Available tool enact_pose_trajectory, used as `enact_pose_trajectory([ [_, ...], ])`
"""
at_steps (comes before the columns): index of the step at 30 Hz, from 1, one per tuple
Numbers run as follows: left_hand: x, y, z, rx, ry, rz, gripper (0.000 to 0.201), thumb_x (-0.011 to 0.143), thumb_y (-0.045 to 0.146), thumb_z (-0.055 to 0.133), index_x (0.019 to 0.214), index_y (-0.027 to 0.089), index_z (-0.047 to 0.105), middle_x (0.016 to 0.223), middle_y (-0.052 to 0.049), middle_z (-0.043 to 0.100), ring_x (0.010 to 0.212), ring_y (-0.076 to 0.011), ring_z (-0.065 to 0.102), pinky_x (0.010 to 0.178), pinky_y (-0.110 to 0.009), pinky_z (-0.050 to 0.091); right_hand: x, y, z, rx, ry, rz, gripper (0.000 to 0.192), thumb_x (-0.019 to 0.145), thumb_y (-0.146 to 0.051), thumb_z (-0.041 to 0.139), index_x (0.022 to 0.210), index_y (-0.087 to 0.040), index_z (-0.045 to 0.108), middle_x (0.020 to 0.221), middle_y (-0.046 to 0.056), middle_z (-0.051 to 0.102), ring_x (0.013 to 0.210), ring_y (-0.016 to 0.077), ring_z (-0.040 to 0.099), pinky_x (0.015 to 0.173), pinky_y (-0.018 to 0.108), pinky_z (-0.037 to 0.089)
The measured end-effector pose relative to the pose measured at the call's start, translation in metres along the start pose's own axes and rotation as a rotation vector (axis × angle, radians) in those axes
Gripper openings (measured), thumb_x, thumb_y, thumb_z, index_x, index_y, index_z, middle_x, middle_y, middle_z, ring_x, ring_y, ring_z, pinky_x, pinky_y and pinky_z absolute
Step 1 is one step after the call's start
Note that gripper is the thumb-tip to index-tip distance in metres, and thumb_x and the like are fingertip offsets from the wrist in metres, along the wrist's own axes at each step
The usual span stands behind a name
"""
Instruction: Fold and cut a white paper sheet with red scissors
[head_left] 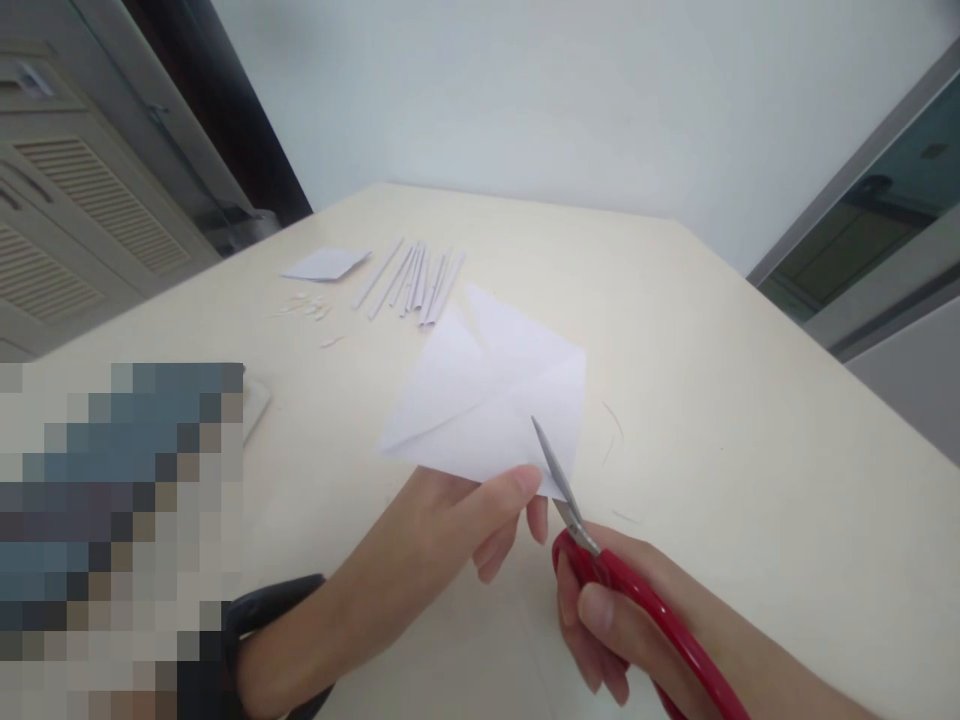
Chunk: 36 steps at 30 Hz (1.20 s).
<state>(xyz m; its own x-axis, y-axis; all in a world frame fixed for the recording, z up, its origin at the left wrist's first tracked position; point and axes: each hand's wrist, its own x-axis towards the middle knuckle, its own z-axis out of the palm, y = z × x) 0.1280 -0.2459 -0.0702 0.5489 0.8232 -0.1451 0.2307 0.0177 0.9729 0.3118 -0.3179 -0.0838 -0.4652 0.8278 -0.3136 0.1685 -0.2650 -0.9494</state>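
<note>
The left hand (pixel 457 520) pinches the creased paper (pixel 487 380), which is in the middle, at its six o'clock edge. It looks light, bendy and easy to rip; an edge seems best to hold. At five o'clock, the right hand (pixel 622 625) holds scissors (pixel 637 587).

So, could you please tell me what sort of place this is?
Probably a room in a home, though I cannot be sure. Louvred cabinet doors show at the left, and a cream-coloured table beside a plain pale wall has rolled paper sticks on it.
</note>
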Motion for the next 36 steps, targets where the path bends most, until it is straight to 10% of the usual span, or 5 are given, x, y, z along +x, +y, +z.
enact_pose_trajectory([
  [36,0.000,0.000,0.002,0.101,0.028,-0.238,0.044,0.086,0.050,0.045,0.052,0.022,0.052,0.046,0.005,0.041,0.055,-0.0163,0.045,0.072,-0.029,0.041,0.000,-0.008,-0.004,-0.039,0.048,0.032,0.038,0.094,-0.041,0.042,0.065,-0.018,0.047,0.059,-0.003,0.050,0.058,0.0112,0.048,0.061,0.024,0.038],
])
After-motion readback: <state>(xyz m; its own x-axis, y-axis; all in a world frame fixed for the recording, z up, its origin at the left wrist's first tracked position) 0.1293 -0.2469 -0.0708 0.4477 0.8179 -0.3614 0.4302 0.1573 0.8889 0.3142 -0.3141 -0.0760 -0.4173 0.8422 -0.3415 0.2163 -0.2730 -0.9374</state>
